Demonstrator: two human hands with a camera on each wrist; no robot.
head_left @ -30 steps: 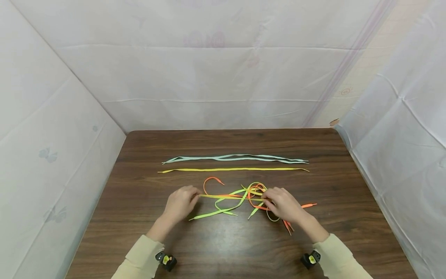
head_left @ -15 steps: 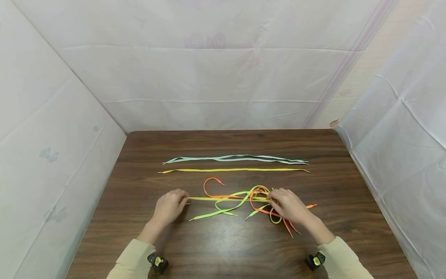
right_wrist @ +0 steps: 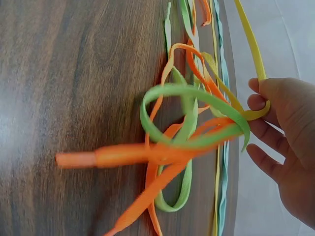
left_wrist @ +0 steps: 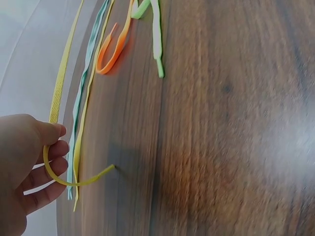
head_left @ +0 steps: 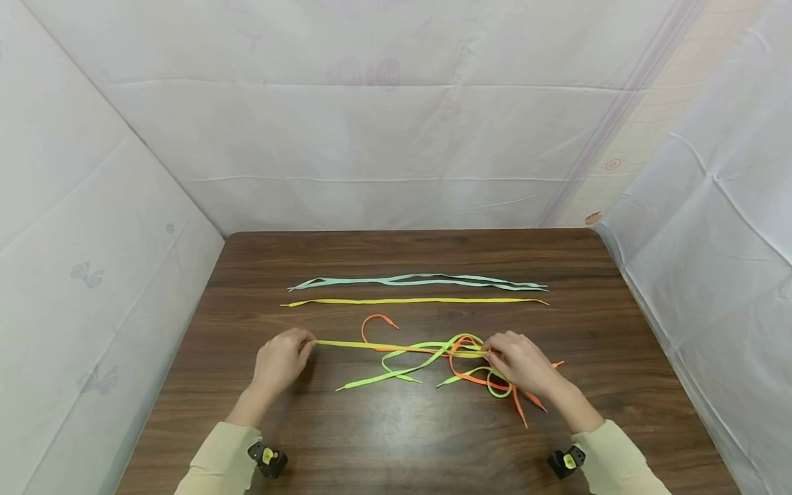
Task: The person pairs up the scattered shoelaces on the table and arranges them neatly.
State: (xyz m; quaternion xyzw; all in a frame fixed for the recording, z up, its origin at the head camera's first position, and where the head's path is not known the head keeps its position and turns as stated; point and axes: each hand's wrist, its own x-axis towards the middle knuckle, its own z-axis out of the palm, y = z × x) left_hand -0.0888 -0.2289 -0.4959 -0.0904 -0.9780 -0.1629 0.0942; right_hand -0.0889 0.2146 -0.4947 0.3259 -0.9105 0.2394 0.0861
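Note:
A yellow shoelace point(head_left: 346, 344) runs stretched between both hands above the table. My left hand point(head_left: 281, 359) pinches it between thumb and forefinger; in the left wrist view its loose tip point(left_wrist: 101, 175) curls below the fingers. On the other side my right hand point(head_left: 518, 359) pinches the same lace. Near the right fingers lies a tangle of green shoelaces point(head_left: 427, 359) and orange shoelaces point(head_left: 460, 364). In the right wrist view, an orange lace end point(right_wrist: 123, 153) and a green loop point(right_wrist: 162, 91) hang by the right fingers; whether these are held too is unclear.
Beyond the tangle, another yellow shoelace point(head_left: 408, 300) lies straight across the brown table point(head_left: 396, 440). Behind it lie light-blue shoelaces point(head_left: 383, 280), roughly parallel. White sheeting point(head_left: 396, 151) hangs at the back and both sides.
My left hand has moved left, drawing the yellow lace longer. My right hand has shifted slightly right, and the tangle's orange and green ends near it have shifted with it.

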